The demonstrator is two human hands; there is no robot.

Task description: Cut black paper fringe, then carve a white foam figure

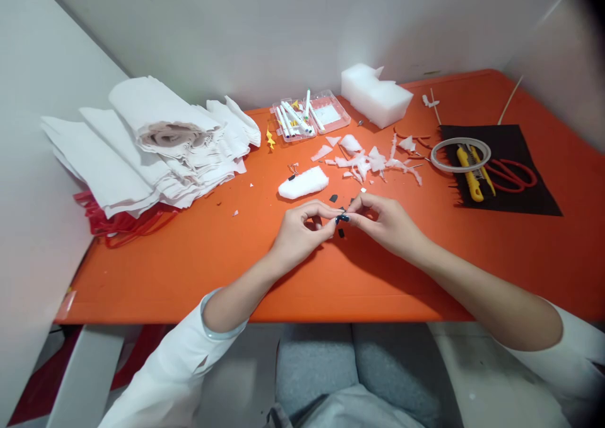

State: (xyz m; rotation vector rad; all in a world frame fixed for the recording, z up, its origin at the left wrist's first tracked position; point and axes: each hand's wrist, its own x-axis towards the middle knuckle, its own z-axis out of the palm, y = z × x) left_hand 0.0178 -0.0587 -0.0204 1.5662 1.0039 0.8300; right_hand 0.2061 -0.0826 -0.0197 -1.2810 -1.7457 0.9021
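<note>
My left hand and my right hand meet over the orange table, both closed in a pinch. Between the fingertips is a small black piece, mostly covered; its exact shape is hard to make out. Other black scraps lie close by: one black scrap behind the fingers and another black scrap just under them. Beyond my left hand rests a white carved foam piece with a thin wire bit and a black spot at its left end.
White foam offcuts spread behind the hands, before a white foam block. Markers fill a clear case. On a black sheet lie a tape roll, yellow cutters and red-handled scissors. White sheets pile left.
</note>
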